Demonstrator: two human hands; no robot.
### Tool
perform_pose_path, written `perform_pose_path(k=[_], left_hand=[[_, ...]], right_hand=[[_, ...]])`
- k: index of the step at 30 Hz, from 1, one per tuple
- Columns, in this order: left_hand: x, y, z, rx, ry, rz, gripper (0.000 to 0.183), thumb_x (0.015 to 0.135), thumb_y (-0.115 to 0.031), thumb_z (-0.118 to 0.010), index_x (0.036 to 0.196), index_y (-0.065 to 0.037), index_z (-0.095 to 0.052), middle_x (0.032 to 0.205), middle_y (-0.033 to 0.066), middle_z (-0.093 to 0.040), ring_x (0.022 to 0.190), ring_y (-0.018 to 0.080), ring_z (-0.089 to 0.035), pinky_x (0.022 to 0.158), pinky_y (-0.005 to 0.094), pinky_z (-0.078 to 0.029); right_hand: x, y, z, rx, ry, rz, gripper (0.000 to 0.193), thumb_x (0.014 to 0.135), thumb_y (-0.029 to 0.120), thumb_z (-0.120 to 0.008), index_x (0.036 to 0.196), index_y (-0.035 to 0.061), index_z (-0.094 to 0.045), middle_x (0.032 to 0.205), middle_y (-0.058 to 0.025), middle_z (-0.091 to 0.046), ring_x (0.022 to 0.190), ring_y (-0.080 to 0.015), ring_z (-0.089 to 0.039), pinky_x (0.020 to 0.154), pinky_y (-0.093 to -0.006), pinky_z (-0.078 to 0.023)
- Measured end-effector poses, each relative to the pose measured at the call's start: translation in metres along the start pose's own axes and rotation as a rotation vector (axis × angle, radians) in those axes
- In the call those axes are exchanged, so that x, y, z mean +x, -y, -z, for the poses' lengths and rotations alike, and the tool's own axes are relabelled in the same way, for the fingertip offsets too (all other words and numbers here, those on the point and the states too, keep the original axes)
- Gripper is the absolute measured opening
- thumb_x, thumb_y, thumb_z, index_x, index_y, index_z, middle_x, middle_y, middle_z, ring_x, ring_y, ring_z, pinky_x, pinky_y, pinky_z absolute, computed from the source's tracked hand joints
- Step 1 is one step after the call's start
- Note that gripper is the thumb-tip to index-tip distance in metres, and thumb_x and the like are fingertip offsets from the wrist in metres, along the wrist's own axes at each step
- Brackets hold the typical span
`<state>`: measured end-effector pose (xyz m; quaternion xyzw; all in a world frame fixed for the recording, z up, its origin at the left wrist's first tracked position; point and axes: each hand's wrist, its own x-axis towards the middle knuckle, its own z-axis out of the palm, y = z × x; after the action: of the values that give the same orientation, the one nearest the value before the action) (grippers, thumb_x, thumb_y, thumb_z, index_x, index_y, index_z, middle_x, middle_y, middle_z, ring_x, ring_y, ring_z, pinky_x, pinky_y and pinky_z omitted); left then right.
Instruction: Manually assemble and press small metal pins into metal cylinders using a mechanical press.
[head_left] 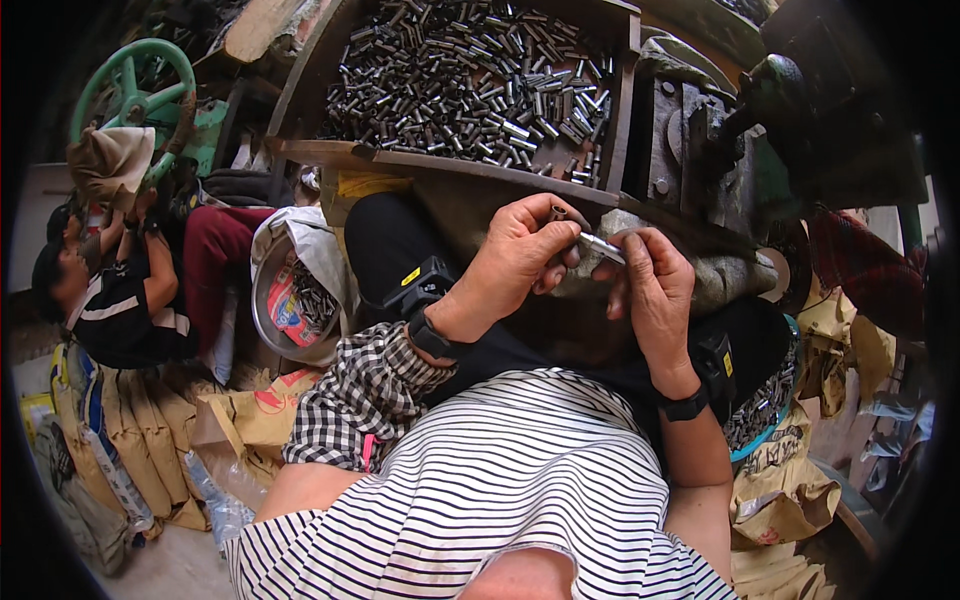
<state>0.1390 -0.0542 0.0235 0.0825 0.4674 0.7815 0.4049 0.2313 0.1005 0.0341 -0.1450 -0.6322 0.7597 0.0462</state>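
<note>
In front of my lap, my left hand (522, 250) and my right hand (655, 285) are close together with fingers pinched. Between them is a slim silvery metal pin (601, 247), tilted down to the right; fingertips of both hands are on it. A darker hollow metal tube (558, 213) pokes up from between my left thumb and forefinger. Whether the tube and the pin are joined is hidden by my fingers. Just beyond my hands stands a wooden tray (470, 166) with a heap of small metal cylinders (460, 80).
A metal basin (262, 315) with small parts sits at my left, and a blue-rimmed tub (765, 435) of them at my right. Machinery (690, 150) stands right of the tray. At far left are a green handwheel (130, 90) and another person (135, 290). Paper sacks (150, 440) lie around.
</note>
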Motion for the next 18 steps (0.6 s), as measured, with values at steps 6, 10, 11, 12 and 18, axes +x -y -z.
perform_pose_path(k=[6, 10, 11, 12, 18], left_hand=[[-0.011, 0.005, -0.011, -0.017, -0.064, -0.005, 0.009, 0.091, -0.012, -0.056, 0.094, -0.004, -0.057, 0.065, 0.0013, -0.058, 0.042, 0.0019, -0.047, 0.037, 0.0131, -0.036], [-0.019, 0.005, -0.021, -0.053, -0.051, 0.074, 0.009, 0.091, -0.013, -0.056, 0.094, -0.005, -0.057, 0.063, 0.0002, -0.056, 0.042, 0.0017, -0.046, 0.036, 0.0125, -0.035], [-0.021, 0.005, -0.024, -0.077, -0.055, 0.106, 0.009, 0.091, -0.013, -0.056, 0.094, -0.005, -0.057, 0.063, -0.0002, -0.056, 0.042, 0.0016, -0.045, 0.035, 0.0124, -0.034], [-0.024, 0.006, -0.027, -0.079, -0.053, 0.108, 0.009, 0.091, -0.013, -0.056, 0.094, -0.005, -0.057, 0.063, -0.0002, -0.056, 0.042, 0.0016, -0.045, 0.035, 0.0124, -0.034], [-0.038, 0.02, -0.053, -0.17, -0.119, 0.143, 0.009, 0.093, -0.015, -0.055, 0.091, -0.006, -0.056, 0.064, -0.0003, -0.055, 0.041, 0.0016, -0.044, 0.034, 0.012, -0.033]], right_hand=[[-0.022, -0.001, -0.003, 0.049, -0.025, 0.06, 0.019, 0.095, 0.017, -0.05, 0.102, -0.0013, -0.054, 0.075, -0.0076, -0.064, 0.046, -0.0046, -0.053, 0.041, -0.0162, -0.04], [-0.029, -0.001, 0.008, 0.123, 0.022, 0.01, 0.018, 0.094, 0.015, -0.052, 0.101, -0.0013, -0.052, 0.075, -0.0085, -0.064, 0.046, -0.0051, -0.052, 0.041, -0.0165, -0.041], [-0.031, 0.0, 0.009, 0.161, 0.03, -0.002, 0.017, 0.094, 0.015, -0.053, 0.1, -0.0013, -0.052, 0.074, -0.0088, -0.064, 0.046, -0.0052, -0.052, 0.041, -0.0164, -0.041], [-0.035, 0.001, 0.009, 0.175, 0.015, -0.003, 0.016, 0.094, 0.014, -0.053, 0.099, -0.0011, -0.052, 0.074, -0.0088, -0.064, 0.045, -0.0051, -0.052, 0.041, -0.0164, -0.041], [-0.06, -0.004, 0.003, -0.021, -0.184, 0.215, 0.014, 0.093, 0.011, -0.055, 0.098, -0.001, -0.051, 0.073, -0.0069, -0.064, 0.045, -0.0045, -0.05, 0.041, -0.0167, -0.039]])
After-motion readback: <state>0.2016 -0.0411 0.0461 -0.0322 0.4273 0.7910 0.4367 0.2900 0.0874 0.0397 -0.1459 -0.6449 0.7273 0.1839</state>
